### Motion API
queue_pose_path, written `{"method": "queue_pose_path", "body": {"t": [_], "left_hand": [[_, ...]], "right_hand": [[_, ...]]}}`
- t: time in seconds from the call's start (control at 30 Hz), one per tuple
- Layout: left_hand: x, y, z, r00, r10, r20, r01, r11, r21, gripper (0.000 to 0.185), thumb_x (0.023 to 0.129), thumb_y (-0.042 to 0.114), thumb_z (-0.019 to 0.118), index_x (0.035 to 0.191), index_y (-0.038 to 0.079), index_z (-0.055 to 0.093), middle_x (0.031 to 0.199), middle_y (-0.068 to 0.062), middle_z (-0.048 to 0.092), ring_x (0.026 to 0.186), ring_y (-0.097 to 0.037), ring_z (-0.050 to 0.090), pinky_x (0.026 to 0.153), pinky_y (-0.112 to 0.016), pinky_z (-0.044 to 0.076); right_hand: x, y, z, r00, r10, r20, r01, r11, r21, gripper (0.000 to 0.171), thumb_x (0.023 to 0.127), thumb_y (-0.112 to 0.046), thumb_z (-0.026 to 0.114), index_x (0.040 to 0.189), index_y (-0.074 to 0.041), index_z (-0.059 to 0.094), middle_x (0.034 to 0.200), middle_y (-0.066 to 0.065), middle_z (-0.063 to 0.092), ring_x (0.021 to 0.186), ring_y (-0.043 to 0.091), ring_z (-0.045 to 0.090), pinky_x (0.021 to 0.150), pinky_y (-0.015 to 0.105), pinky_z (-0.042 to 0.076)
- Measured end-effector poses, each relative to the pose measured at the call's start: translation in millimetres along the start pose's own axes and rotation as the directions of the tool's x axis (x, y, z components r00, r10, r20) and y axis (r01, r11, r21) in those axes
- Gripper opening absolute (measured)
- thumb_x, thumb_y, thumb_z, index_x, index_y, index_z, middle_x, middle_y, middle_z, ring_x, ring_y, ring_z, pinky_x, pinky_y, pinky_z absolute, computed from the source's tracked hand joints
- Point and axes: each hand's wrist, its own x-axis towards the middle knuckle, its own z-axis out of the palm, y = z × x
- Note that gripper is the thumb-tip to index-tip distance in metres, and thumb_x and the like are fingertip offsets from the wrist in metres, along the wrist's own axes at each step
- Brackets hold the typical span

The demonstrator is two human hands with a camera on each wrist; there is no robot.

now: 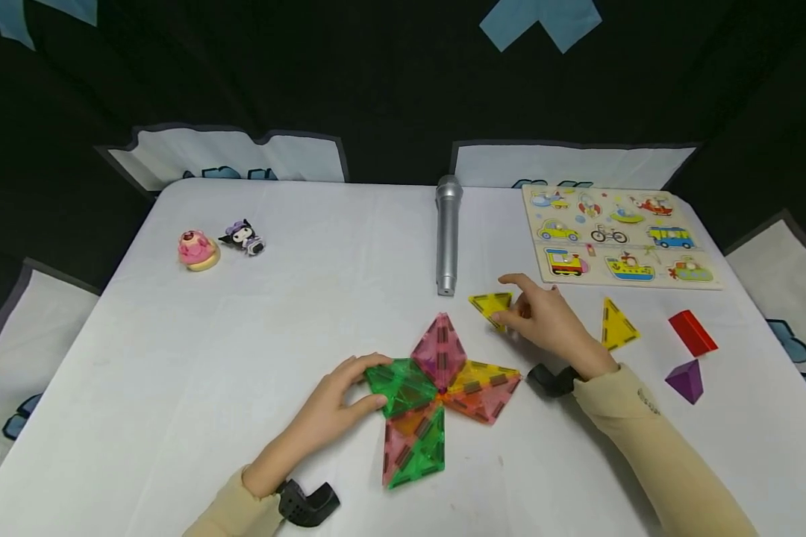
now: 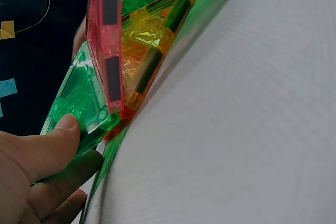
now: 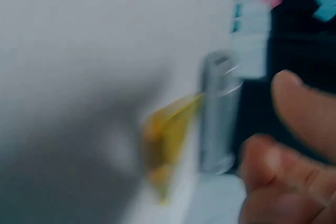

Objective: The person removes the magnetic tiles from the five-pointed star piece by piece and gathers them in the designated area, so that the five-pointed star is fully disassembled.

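Note:
A flat star of translucent magnetic tiles (image 1: 443,388) lies on the white table near me. My left hand (image 1: 375,382) grips its green tile (image 1: 399,386) at the left point, with fingers on the far edge and thumb on the near edge. In the left wrist view the thumb (image 2: 52,148) presses on the green tile (image 2: 79,100), beside a pink tile (image 2: 107,40) and an orange tile (image 2: 152,51). My right hand (image 1: 504,300) is spread at a loose yellow triangle tile (image 1: 490,304), thumb at its edge and index finger raised. The right wrist view is blurred; it shows the yellow tile (image 3: 168,129) beyond my fingers (image 3: 273,161).
A silver microphone (image 1: 448,235) lies just behind the star. A vehicle puzzle board (image 1: 618,235) is at the back right. A second yellow triangle (image 1: 618,326), a red block (image 1: 692,332) and a purple pyramid (image 1: 686,380) lie to the right. Two small figures (image 1: 218,242) stand at the back left.

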Motion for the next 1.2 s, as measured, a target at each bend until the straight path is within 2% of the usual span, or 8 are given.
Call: {"method": "queue_pose_path", "body": {"t": [0.17, 0.33, 0.4, 0.53, 0.77, 0.87, 1.0, 1.2], "left_hand": [[1.8, 0.7, 1.0, 1.0, -0.01, -0.003, 0.01, 1.0, -0.001, 0.045, 0.081, 0.018, 0.068, 0.123, 0.021, 0.052, 0.126, -0.002, 0.051, 0.117, -0.022, 0.045, 0.103, -0.048, 0.021], [-1.5, 0.5, 0.9, 0.999, -0.04, -0.012, 0.04, 0.999, -0.006, 0.046, 0.081, 0.019, 0.069, 0.123, 0.023, 0.053, 0.124, -0.002, 0.052, 0.107, -0.021, 0.051, 0.093, -0.05, 0.035], [-2.7, 0.3, 1.0, 0.999, -0.044, -0.011, 0.044, 0.999, -0.012, 0.046, 0.081, 0.019, 0.069, 0.123, 0.023, 0.052, 0.122, -0.001, 0.053, 0.102, -0.017, 0.053, 0.089, -0.047, 0.04], [-3.8, -0.5, 2.1, 0.999, -0.046, -0.01, 0.046, 0.999, -0.018, 0.046, 0.081, 0.021, 0.069, 0.123, 0.023, 0.052, 0.12, 0.001, 0.053, 0.098, -0.013, 0.055, 0.088, -0.044, 0.041], [-4.9, -2.7, 2.7, 0.999, -0.043, -0.01, 0.043, 0.999, -0.018, 0.047, 0.08, 0.021, 0.069, 0.124, 0.023, 0.052, 0.123, 0.0, 0.053, 0.098, -0.013, 0.057, 0.094, -0.05, 0.034], [-3.6, -2.6, 2.5, 0.999, -0.044, -0.002, 0.044, 0.999, -0.026, 0.047, 0.08, 0.02, 0.069, 0.124, 0.022, 0.052, 0.123, -0.001, 0.053, 0.099, -0.014, 0.058, 0.097, -0.051, 0.03], [-1.3, -2.4, 2.5, 0.999, -0.049, 0.004, 0.049, 0.998, -0.041, 0.048, 0.08, 0.019, 0.069, 0.125, 0.021, 0.051, 0.117, 0.0, 0.055, 0.099, -0.013, 0.057, 0.093, -0.046, 0.037], [1.1, -2.3, 2.3, 0.999, -0.053, 0.008, 0.053, 0.998, -0.038, 0.048, 0.08, 0.018, 0.069, 0.124, 0.021, 0.052, 0.115, 0.001, 0.055, 0.1, -0.012, 0.057, 0.09, -0.044, 0.04]], "right_hand": [[-36, -43, 8, 0.975, -0.22, 0.017, 0.214, 0.96, 0.181, 0.03, 0.085, -0.02, 0.064, 0.112, -0.01, 0.055, 0.065, -0.01, 0.053, 0.049, 0.006, 0.044, 0.043, 0.022, 0.038], [-76, -76, 41, 0.937, -0.27, 0.219, 0.164, 0.899, 0.406, 0.039, 0.084, -0.031, 0.064, 0.114, -0.012, 0.048, 0.081, -0.007, 0.054, 0.059, 0.003, 0.048, 0.048, 0.02, 0.043], [-86, -82, 54, 0.935, -0.255, 0.245, 0.146, 0.91, 0.389, 0.052, 0.08, -0.036, 0.067, 0.118, -0.012, 0.042, 0.087, -0.005, 0.051, 0.062, 0.003, 0.047, 0.051, 0.018, 0.042], [-96, -89, 74, 0.955, -0.225, 0.195, 0.161, 0.94, 0.301, 0.072, 0.07, -0.033, 0.077, 0.123, -0.009, 0.034, 0.093, -0.004, 0.044, 0.062, 0.004, 0.043, 0.053, 0.016, 0.04], [-100, -91, 86, 0.974, -0.165, 0.154, 0.133, 0.971, 0.2, 0.073, 0.066, -0.017, 0.082, 0.122, -0.008, 0.035, 0.101, -0.003, 0.047, 0.081, 0.008, 0.048, 0.071, 0.025, 0.045], [-99, -89, 86, 0.975, -0.169, 0.142, 0.129, 0.958, 0.255, 0.061, 0.067, -0.01, 0.08, 0.113, -0.01, 0.039, 0.087, -0.004, 0.049, 0.068, 0.006, 0.046, 0.06, 0.021, 0.044], [-99, -85, 87, 0.975, -0.188, 0.119, 0.136, 0.926, 0.352, 0.054, 0.068, -0.003, 0.077, 0.106, -0.011, 0.039, 0.068, -0.004, 0.044, 0.052, 0.0, 0.04, 0.046, 0.016, 0.039], [-101, -84, 90, 0.977, -0.192, 0.089, 0.152, 0.931, 0.332, 0.073, 0.068, -0.01, 0.08, 0.124, -0.008, 0.034, 0.083, -0.004, 0.046, 0.056, -0.001, 0.042, 0.048, 0.014, 0.04]]}}
